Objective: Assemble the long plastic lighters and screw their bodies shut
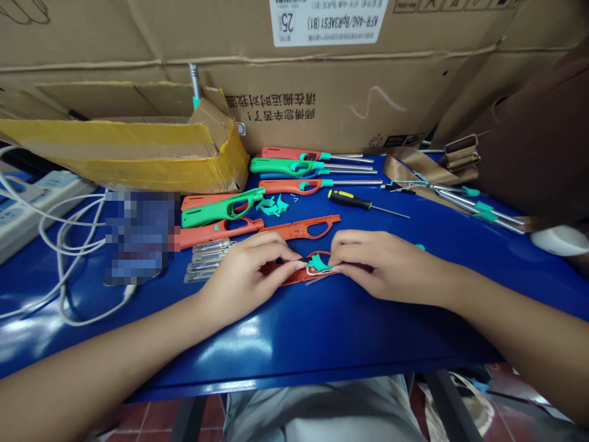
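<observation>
An orange lighter shell lies flat on the blue table in front of me. My left hand is closed in a pinch on the shell's left part. My right hand pinches a small teal trigger piece sitting on the shell, with thin white wire beside it. Another orange half shell lies just behind my hands. Several clear tubes lie to the left of my left hand.
Finished orange and green lighters lie at the back, with a green shell, loose teal parts and a black-and-yellow screwdriver. Metal rods lie at the right. A yellow-taped carton and white cables fill the left.
</observation>
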A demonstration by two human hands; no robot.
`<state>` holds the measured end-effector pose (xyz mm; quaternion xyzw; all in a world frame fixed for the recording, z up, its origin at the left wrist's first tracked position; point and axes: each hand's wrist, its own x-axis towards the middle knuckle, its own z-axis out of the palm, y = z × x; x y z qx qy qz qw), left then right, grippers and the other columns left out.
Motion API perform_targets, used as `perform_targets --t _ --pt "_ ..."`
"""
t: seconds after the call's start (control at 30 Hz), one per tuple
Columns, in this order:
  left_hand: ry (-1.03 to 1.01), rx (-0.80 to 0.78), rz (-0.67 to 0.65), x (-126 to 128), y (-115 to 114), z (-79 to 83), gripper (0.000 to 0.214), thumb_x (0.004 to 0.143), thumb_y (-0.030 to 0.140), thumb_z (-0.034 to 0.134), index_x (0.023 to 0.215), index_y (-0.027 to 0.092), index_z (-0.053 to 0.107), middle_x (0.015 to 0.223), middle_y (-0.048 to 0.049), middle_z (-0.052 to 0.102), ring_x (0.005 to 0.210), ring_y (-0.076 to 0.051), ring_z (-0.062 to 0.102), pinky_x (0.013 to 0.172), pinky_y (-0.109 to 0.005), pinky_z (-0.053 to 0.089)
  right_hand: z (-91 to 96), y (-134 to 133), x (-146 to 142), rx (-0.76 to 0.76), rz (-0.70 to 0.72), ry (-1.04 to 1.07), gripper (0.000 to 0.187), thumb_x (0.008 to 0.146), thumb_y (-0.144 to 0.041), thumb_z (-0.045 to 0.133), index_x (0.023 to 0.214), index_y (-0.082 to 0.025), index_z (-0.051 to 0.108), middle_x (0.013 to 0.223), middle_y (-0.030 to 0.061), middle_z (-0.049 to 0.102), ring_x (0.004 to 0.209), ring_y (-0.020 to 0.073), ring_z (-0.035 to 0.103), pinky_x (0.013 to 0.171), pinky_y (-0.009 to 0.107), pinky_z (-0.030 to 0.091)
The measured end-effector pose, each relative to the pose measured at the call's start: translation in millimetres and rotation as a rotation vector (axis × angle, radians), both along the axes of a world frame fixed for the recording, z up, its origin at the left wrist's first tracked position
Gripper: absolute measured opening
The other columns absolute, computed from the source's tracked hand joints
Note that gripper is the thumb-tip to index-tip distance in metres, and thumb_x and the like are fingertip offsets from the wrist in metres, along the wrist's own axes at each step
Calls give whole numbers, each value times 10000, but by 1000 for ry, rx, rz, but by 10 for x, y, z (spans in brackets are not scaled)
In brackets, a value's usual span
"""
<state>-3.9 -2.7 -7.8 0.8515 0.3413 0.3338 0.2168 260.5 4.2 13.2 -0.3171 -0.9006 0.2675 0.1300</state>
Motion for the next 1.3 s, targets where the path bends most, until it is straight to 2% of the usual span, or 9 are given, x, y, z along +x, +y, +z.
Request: perform_targets --t 0.43,0.73,0.93,1.3 --pt "-27 18 -32 -13 31 -20 64 936 191 726 944 183 789 847 -26 737 753 -127 690 692 -232 552 -58 6 12 55 21 -11 205 1039 -167 443 963 -204 629 986 56 617 872 178 588 755 304 447" --pt "-16 32 -33 -6 34 -26 81 947 211 714 928 193 791 841 -31 738 756 -139 692 694 -247 556 -50 44 22 70 106 -29 231 1032 -124 416 910 -197 599 898 21 561 794 151 532 694 282 394" --pt "-24 75 -79 -11 45 -45 42 916 178 749 928 170 788 837 -27 725 760 -130 680 702 -236 545 -44 27 21 43 46 2 201 1023 -124 439 932 -197 603 949 33 595 841 156 564 728 283 399" --pt "-44 60 -23 -2 24 -37 29 892 165 776 907 152 798 836 -18 742 762 -106 689 725 -204 543 -30 35 10 48 102 -38 203 1042 -156 440 921 -188 599 905 15 578 807 148 549 709 287 386"
